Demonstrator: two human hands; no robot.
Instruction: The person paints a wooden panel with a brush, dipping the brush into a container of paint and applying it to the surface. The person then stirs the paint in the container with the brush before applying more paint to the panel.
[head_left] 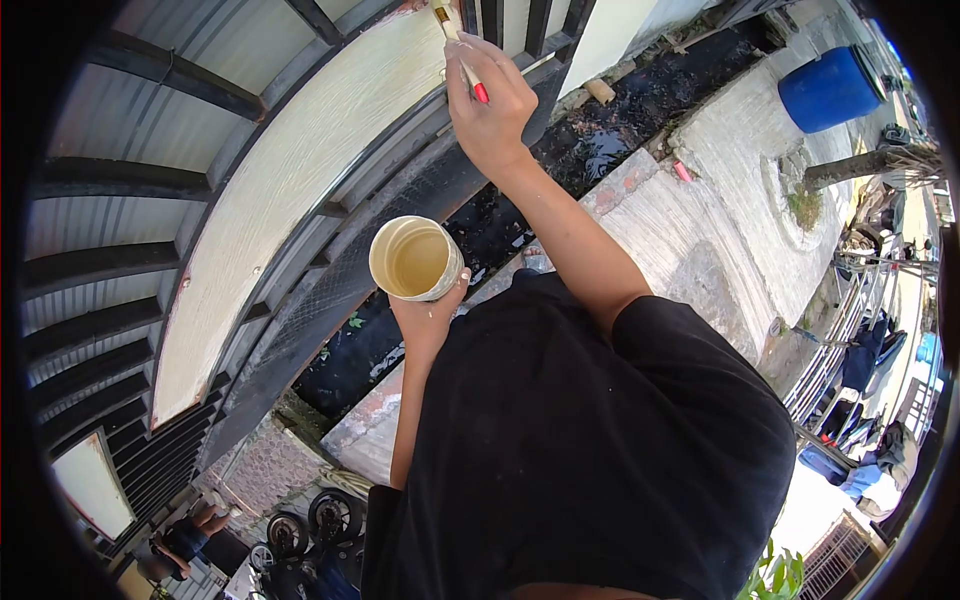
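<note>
My right hand (492,105) is closed around a paintbrush (447,24) with a red-tipped handle, raised at the top of the view. The bristles are up against the far end of a long cream panel (300,170) set in a dark metal gate frame. Lower down, my left hand (430,312) grips a paint cup (416,258) from beneath and the side. Cream-coloured liquid shows inside the cup, and its outer wall is smeared. The fingers behind the cup are hidden.
A dark water ditch (620,130) runs between the gate and the concrete paving (700,240). A blue barrel (830,90) lies at the upper right, near a tree trunk (870,165). Clothes hang on a rack (840,340). Motorcycles (320,525) and another person (185,545) are at lower left.
</note>
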